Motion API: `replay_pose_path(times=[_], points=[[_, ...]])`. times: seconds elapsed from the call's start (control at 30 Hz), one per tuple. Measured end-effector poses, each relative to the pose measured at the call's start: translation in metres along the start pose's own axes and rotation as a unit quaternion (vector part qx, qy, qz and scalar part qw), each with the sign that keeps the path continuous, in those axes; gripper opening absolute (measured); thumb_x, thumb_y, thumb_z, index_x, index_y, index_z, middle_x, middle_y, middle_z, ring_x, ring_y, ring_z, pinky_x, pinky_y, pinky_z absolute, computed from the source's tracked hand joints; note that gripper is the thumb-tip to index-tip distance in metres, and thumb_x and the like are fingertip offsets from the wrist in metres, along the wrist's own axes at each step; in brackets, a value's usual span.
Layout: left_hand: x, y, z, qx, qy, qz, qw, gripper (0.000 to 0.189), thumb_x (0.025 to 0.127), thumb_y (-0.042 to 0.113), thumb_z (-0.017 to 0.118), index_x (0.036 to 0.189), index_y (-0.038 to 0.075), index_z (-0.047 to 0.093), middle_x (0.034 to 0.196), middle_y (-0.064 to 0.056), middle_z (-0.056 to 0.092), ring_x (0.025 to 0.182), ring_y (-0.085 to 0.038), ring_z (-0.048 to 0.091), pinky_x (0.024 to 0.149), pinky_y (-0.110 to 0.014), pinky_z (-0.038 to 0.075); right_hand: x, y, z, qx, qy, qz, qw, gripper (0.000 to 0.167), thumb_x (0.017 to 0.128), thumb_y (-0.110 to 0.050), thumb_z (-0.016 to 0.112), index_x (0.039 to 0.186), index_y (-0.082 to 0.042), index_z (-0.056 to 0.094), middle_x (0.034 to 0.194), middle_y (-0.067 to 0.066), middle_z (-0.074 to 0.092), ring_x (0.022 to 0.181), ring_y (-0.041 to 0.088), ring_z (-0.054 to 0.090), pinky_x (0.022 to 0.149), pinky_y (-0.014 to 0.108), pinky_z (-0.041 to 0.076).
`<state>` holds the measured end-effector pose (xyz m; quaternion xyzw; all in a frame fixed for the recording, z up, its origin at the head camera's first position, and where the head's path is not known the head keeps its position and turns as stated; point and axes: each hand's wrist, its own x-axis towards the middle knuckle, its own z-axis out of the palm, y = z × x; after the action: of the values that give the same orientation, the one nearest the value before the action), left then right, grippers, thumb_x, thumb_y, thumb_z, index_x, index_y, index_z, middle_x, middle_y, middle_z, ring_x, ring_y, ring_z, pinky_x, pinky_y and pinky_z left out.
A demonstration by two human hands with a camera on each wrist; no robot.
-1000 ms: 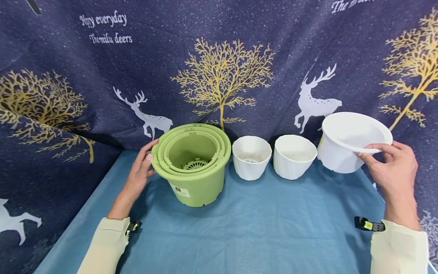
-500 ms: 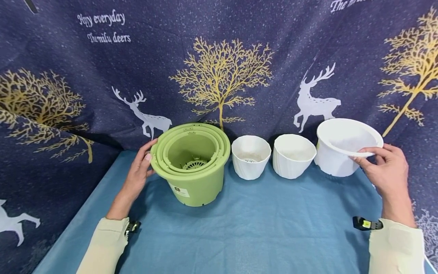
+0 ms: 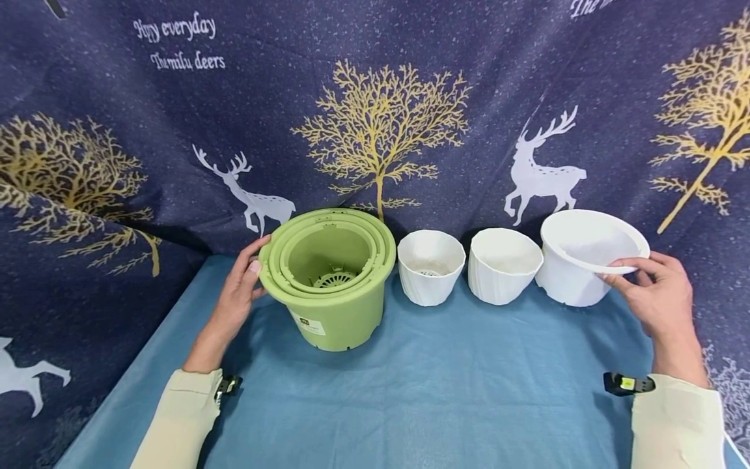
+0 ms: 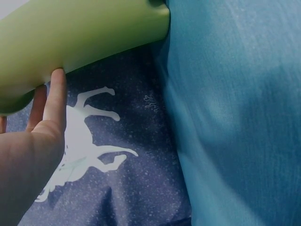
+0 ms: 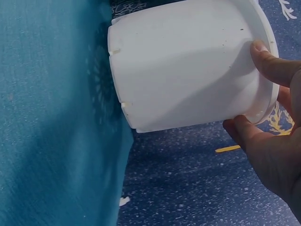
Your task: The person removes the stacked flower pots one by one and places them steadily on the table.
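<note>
My left grip (image 3: 239, 283) is just touching the green pot (image 3: 348, 322), right grip (image 3: 659, 290) pinching the big white pot (image 3: 571, 280)
Head cam feed: the green pot sits left on the blue-covered counter (image 3: 445, 378) with smaller green pots (image 3: 328, 251) nested inside, then come a small white pot with holes in its floor (image 3: 430, 285), another small white pot (image 3: 504, 286), and the big white one at the right end. Left wrist cam: I see fingers (image 4: 57, 96) straight against the green wall, not curled round it. Right wrist cam: fingertips (image 5: 259, 48) on the white wall right by the rim, and I can't tell if the base touches the counter
</note>
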<state>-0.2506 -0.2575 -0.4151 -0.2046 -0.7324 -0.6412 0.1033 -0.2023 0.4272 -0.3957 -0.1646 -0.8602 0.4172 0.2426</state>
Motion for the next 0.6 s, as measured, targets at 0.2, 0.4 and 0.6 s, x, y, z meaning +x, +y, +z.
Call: replay_pose_path(times=[0.2,0.4,0.6], points=[[0.0007,0.0000,0.0002,0.004,0.003,-0.002,1.0000,0.049,0.118,0.025,0.035,0.166,0.018,0.036,0.133,-0.005,0.055,0.115,-0.010,0.061,0.082,-0.028,0.060,0.0001,0.0042,0.0011,-0.010,-0.012,0.004,0.9999,0.038,0.097,-0.023,0.079,0.114,0.010,0.071,0.148,0.006,0.041,0.146,0.023,0.035,0.123,0.041,0.033],[0.0010,-0.0002,0.0004,0.002,0.001,-0.001,1.0000,0.050,0.118,0.025,0.035,0.167,0.017,0.036,0.134,-0.005,0.054,0.116,-0.010,0.061,0.083,-0.026,0.060,0.0006,0.0062,0.0028,-0.013,-0.019,0.011,0.9997,0.041,0.097,-0.024,0.079,0.116,0.011,0.070,0.149,0.010,0.039,0.146,0.028,0.036,0.123,0.044,0.033],[-0.0006,-0.0009,-0.0001,0.008,0.001,-0.002,1.0000,0.050,0.118,0.025,0.035,0.167,0.018,0.036,0.134,-0.004,0.055,0.116,-0.010,0.060,0.083,-0.027,0.060,0.0011,0.0096,0.0042,-0.015,-0.021,0.012,0.9996,0.040,0.096,-0.025,0.080,0.115,0.010,0.070,0.146,0.009,0.040,0.142,0.029,0.039,0.122,0.045,0.035]])
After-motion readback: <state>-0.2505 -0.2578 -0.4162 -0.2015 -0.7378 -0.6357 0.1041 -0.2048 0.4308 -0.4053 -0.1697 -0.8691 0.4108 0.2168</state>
